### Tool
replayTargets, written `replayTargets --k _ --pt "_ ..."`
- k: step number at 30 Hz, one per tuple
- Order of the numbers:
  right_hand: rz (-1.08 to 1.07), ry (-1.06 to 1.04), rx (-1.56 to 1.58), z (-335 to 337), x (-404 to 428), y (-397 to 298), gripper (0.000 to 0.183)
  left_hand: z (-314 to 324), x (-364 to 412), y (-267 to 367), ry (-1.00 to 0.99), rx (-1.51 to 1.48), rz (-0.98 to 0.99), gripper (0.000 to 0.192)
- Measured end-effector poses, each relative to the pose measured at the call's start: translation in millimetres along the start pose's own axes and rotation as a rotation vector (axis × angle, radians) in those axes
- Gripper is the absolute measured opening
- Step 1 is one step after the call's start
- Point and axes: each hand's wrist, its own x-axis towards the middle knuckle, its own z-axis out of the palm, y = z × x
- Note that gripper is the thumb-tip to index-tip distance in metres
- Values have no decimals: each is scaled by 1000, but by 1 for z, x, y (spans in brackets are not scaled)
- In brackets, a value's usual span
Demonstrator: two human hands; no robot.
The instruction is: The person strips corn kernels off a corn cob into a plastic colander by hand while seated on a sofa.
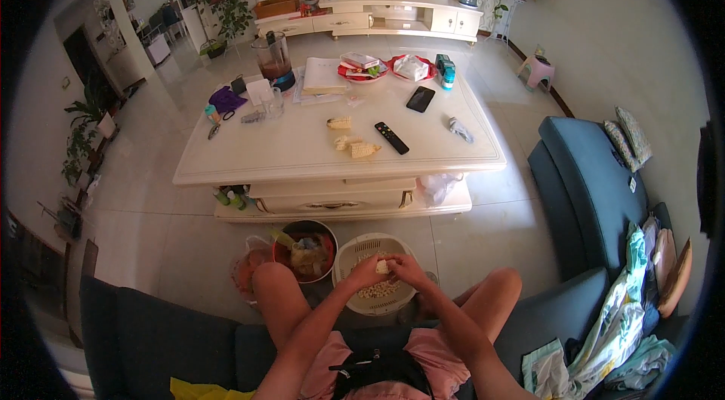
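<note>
My left hand (367, 273) and my right hand (406, 269) both hold a piece of corn cob (383, 267) between them. They are over a cream plastic basket (345, 248) on the floor, where loose corn kernels (378, 289) lie. Farther off, on the coffee table, are a broken corn cob (364, 149) with another piece touching it, and a separate cob piece (339, 123) with a darker end. A black remote control (391, 138) lies to the right of these cobs.
Left of the basket stands a metal-rimmed bin (333, 228) with waste and plastic bags in it, beside a clear bag (249, 264) with reddish contents. The coffee table (272, 159) also bears a blender jug (273, 57), a phone (421, 99) and red trays. A blue sofa (583, 184) stands at right.
</note>
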Motion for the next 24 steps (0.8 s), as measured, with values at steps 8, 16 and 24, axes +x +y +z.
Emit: replayTargets --k 8,16,24 --pt "3 61 -255 -3 -1 10 29 0 -4 10 -106 60 -71 67" --pt "57 52 -244 -4 -2 -4 26 -3 -4 0 -59 65 -116 61" --pt "-196 126 -546 -4 -4 -14 19 2 -1 -9 -42 101 -121 60"
